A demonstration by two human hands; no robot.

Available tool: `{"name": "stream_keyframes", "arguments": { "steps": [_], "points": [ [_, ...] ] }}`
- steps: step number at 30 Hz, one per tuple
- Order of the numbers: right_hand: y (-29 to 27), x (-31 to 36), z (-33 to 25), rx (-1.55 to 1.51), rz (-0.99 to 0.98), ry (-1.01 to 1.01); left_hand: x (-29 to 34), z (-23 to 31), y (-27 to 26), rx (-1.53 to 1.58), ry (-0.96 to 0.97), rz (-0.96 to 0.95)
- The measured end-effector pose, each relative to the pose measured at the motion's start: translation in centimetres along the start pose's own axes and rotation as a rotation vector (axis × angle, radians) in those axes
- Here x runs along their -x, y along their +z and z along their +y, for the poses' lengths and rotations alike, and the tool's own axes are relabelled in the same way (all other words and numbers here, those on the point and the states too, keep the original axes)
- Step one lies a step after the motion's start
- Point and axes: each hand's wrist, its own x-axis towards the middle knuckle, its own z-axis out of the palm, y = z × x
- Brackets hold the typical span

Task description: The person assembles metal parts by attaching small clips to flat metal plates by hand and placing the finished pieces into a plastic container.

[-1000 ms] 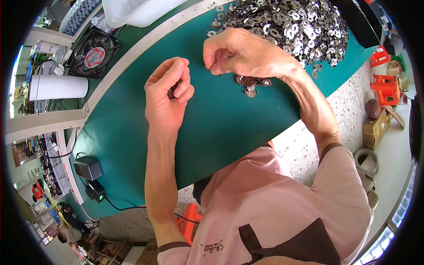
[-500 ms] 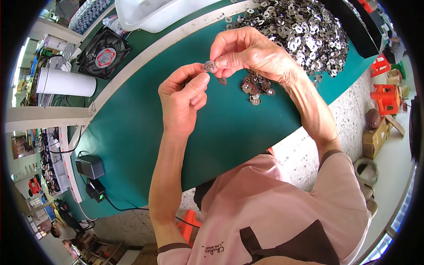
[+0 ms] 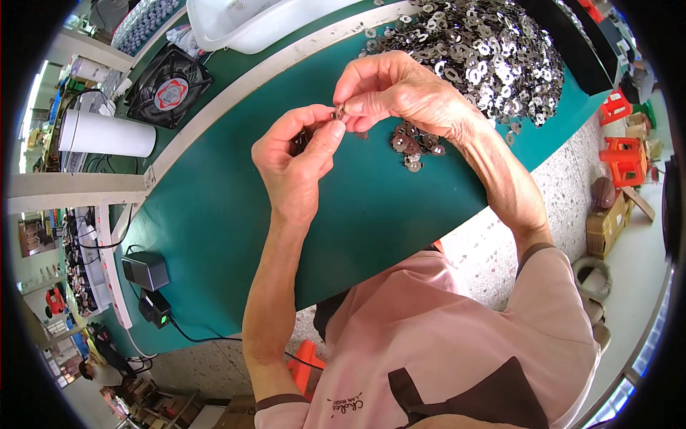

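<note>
Above the green table, my left hand [image 3: 294, 159] and my right hand [image 3: 400, 89] meet fingertip to fingertip. Between them is a small shiny metal piece [image 3: 338, 113], pinched by the thumb and forefinger of each hand. More metal seems tucked in the curl of my left fingers, mostly hidden. Just below my right hand lies a little cluster of dark metal pieces [image 3: 412, 146]. Beyond it rises a large heap of flat, ring-like metal pieces [image 3: 493, 61], with part of its near edge behind my right hand and wrist.
A white plastic tub [image 3: 250, 28] stands past the pale ledge [image 3: 236, 89], near a black fan [image 3: 168, 86] and a white cylinder [image 3: 107, 134]. Black power adapters [image 3: 146, 270] sit at the table's left. A dark bin [image 3: 572, 50] borders the heap. Orange stools [image 3: 623, 161] stand on the floor.
Both hands have shifted slightly, and the metal piece between the fingertips has turned from face-on to more edge-on. My left hand sits a little farther left.
</note>
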Motion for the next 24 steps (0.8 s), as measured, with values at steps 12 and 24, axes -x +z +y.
{"name": "stream_keyframes", "arguments": {
  "steps": [12,24],
  "points": [
    [0.5,0.2,-0.1,0.054,0.000,-0.016,-0.3,0.4,-0.2,0.176,-0.163,0.058],
    [0.1,0.3,1.2,1.180,0.122,-0.264,-1.0,-0.6,-2.2,0.635,-0.448,-0.140]
  ]
}}
